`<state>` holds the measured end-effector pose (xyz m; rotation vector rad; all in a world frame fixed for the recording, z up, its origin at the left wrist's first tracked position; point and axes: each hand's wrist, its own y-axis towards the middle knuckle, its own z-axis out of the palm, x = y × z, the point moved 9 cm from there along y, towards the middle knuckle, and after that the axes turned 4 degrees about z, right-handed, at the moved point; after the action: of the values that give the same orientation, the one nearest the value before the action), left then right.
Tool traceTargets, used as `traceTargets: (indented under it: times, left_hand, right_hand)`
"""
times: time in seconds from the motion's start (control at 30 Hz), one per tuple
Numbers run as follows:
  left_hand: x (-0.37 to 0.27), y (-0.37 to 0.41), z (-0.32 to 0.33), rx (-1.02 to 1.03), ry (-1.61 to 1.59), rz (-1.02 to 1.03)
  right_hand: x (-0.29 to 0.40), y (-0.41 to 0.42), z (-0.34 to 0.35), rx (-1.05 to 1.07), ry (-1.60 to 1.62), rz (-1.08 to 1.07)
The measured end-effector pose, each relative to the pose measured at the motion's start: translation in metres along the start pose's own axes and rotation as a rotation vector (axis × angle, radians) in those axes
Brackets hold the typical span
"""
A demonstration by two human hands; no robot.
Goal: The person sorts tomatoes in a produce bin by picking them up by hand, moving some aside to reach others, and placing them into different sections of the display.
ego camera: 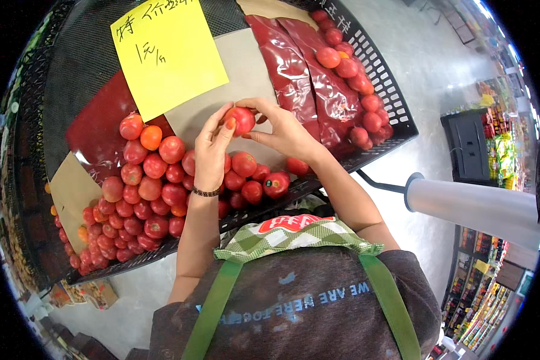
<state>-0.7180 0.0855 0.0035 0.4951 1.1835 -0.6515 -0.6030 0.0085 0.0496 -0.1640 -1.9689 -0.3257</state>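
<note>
Between my two hands is a red tomato (241,120), held over a beige board in a black plastic display bin. My left hand (213,139) grips its left side, thumb on its near face. On its right, my right hand (274,126) reaches around with its index finger at the top; its thumb is just below the fruit. A heap of tomatoes (150,188) fills the near left of the bin and runs under my left wrist. More tomatoes (347,68) line the right side, beside glossy dark red plastic sheets (292,67).
A yellow handwritten sign (171,63) stands over the bin beyond my left hand. The bin's slotted black wall (387,90) edges the right side. A roll of plastic bags (472,211) on a black holder juts out at the right. Stocked store shelves (477,288) stand farther off.
</note>
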Motion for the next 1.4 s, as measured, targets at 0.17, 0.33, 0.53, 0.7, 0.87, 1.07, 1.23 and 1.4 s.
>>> traceTargets:
  times: [0.17, 0.33, 0.53, 0.7, 0.87, 1.07, 1.23, 1.4]
  left_hand:
    - [-0.003, -0.002, 0.0, 0.027, 0.091, 0.045]
    - [0.006, 0.0, 0.004, 0.063, -0.093, -0.055]
    - [0.006, -0.003, 0.012, 0.165, 0.016, -0.054]
    - [0.003, -0.001, 0.017, 0.203, 0.114, 0.056]
    - [0.009, 0.002, 0.012, 0.127, -0.079, 0.024]
    - [0.012, 0.008, -0.017, 0.008, -0.526, -0.06]
    - [0.027, 0.009, -0.015, -0.015, -0.735, -0.238]
    - [0.045, 0.001, -0.002, -0.055, -0.801, -0.401]
  right_hand:
    - [-0.017, -0.011, 0.005, 0.075, 0.161, 0.142]
    - [-0.039, -0.017, 0.005, 0.009, 0.558, 0.194]
    - [-0.061, -0.021, 0.016, 0.046, 0.804, 0.362]
    - [-0.072, -0.025, 0.031, 0.121, 1.006, 0.49]
    - [-0.062, -0.033, 0.038, 0.226, 0.877, 0.555]
    - [-0.07, -0.077, 0.039, 0.62, -0.389, 0.312]
    - [-0.076, -0.095, 0.057, 0.701, -0.543, 0.212]
    - [-0.074, -0.083, 0.035, 0.597, -0.219, 0.369]
